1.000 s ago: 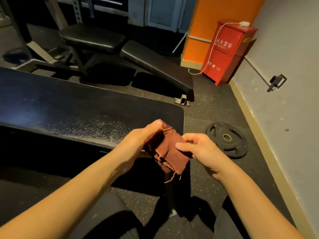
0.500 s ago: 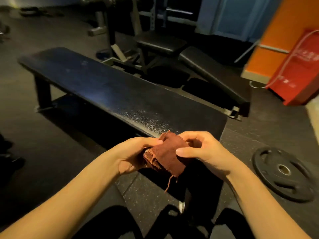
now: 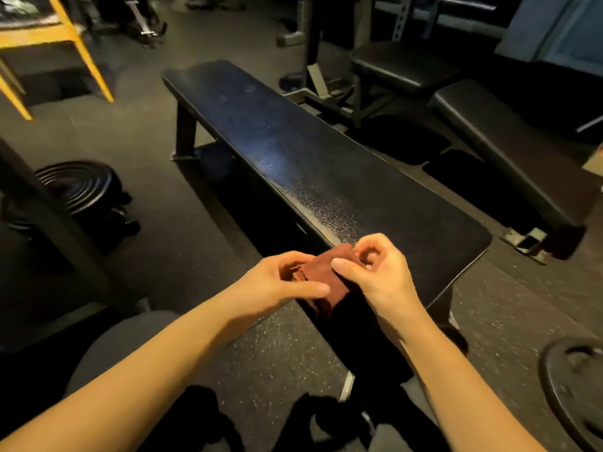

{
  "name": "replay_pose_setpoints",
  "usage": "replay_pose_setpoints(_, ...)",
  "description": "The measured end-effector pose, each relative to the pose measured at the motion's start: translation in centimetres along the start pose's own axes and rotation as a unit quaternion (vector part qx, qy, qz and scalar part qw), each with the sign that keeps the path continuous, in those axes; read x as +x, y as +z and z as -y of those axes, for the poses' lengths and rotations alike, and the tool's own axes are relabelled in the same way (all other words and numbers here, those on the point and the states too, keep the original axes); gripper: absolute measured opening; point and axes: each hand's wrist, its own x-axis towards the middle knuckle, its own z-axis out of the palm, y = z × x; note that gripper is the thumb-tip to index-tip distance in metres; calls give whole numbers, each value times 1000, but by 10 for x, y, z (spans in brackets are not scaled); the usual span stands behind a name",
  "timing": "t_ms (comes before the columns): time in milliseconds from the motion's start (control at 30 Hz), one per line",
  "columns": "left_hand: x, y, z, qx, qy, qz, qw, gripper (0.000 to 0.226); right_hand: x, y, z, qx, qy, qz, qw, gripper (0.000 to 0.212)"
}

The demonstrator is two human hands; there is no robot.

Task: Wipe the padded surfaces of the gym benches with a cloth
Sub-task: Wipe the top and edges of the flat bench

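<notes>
Rust-brown cloth [image 3: 329, 272] was pinched in both grips, left hand [image 3: 280, 282] at nine o'clock, right hand [image 3: 375, 275] at three, likely folding a wiping pad for the bench [image 3: 293, 151] at twelve.

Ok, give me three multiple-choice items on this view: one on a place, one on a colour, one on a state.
1. Where along the flat bench is the cloth?
A) its far end
B) its middle
C) its near end

2. What colour is the cloth?
A) blue
B) reddish-brown
C) white

3. Who holds the cloth?
A) both the left hand and the right hand
B) the left alone
C) neither

Answers:
1. C, the cloth sits at the near corner of the pad.
2. B, it shows rust-red against the black pad.
3. A, fingers of both hands close on it.
</notes>
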Motion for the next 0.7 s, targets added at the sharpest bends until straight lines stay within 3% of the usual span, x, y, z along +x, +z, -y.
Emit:
replay_pose_setpoints(100, 2, 7, 5, -76, 0, -56, 995, 31, -1, -5, -2, 53, 92, 52, 993, 42)
replay_pose_setpoints(167, 1, 8, 10, -170, -32, -88, 981, 32, -5, -9, -2, 93, 160, 113, 976, 32)
replay_pose_setpoints(200, 0, 10, 14, -162, -35, -117, 979, 33, -8, -8, -4, 111, 180, 122, 970, 26)
replay_pose_setpoints(267, -5, 18, 24, 8, 10, -219, 976, 34, -12, -2, -8, 112, 201, 88, 969, 23)
replay_pose_setpoints(300, -9, 22, 30, 110, 55, -270, 955, 34, -14, 2, -11, 108, 203, 65, 971, 26)
replay_pose_setpoints(367, -16, 32, 41, 182, 139, -258, 939, 31, -17, 9, -15, 114, 195, 45, 973, 29)
replay_pose_setpoints(500, -27, 51, 41, 17, 101, -161, 982, 37, -18, 8, -13, 103, 191, 74, 973, 22)
replay_pose_setpoints(700, -14, 75, 46, -159, 37, -275, 947, 24, -14, -7, 0, 25, 187, 118, 975, 22)
